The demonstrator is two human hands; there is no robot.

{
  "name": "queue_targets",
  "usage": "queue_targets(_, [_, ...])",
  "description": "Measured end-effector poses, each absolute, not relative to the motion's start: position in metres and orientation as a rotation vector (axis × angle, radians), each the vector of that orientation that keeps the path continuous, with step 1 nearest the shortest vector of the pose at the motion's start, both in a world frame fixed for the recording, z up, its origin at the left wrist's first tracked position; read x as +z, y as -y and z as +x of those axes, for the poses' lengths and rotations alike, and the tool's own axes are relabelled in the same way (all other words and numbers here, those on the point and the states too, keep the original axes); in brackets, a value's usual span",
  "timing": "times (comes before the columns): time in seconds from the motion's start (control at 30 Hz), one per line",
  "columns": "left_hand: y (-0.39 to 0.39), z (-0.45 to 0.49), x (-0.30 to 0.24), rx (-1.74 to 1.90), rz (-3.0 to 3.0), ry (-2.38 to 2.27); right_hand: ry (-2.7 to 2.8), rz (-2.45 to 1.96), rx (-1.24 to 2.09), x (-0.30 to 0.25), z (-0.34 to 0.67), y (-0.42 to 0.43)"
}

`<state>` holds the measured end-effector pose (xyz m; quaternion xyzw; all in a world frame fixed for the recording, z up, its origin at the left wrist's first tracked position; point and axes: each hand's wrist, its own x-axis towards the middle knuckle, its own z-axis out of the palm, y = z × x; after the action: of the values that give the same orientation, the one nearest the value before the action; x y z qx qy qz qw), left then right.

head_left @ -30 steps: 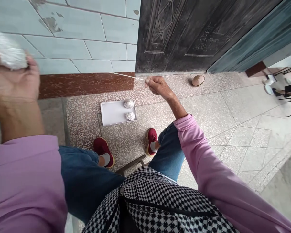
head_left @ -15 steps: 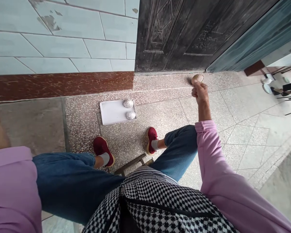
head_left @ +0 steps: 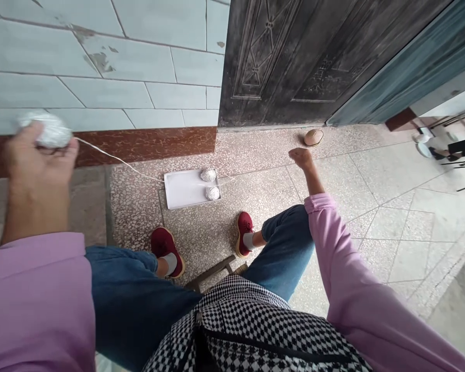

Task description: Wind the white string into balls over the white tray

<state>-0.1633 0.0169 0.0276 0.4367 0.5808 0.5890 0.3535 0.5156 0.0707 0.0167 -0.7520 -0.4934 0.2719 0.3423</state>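
My left hand [head_left: 39,163] is raised at the left, closed around a white ball of thread [head_left: 48,129]. A white thread [head_left: 118,159] sags from that ball down toward the floor by a white tray [head_left: 180,192]. Two more white thread balls [head_left: 210,184] lie at the tray's right end. My right hand [head_left: 301,156] is stretched out over the floor right of the tray, fingers curled shut. A short bit of thread shows right of the tray, but I cannot see it reach this hand.
A tiled wall [head_left: 101,62] and a dark metal door [head_left: 294,51] stand ahead. A brown oval object [head_left: 313,137] lies by the door's foot. My red shoes [head_left: 166,248], a wooden stool edge [head_left: 213,268] and a checkered bag [head_left: 256,330] are below me.
My left hand has come back into view at the left with the ball. My right hand has dropped a little from near the brown object, and the thread now hangs slack.
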Motion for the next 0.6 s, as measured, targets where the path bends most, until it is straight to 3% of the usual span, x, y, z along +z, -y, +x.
queue_targets(0.13, [-0.044, -0.101, 0.035, 1.445, 0.883, -1.269, 1.511, -1.724, 0.748, 0.031, 0.446, -0.093])
queue_targets(0.37, [-0.036, 0.009, 0.058, 1.202, 1.087, -0.966, 1.618, -1.073, 1.237, 0.030, 0.287, -0.093])
queue_targets(0.6, [-0.046, 0.011, 0.052, 1.197, 1.167, -0.969, 1.561, -1.006, 1.634, 0.010, 0.224, -0.060])
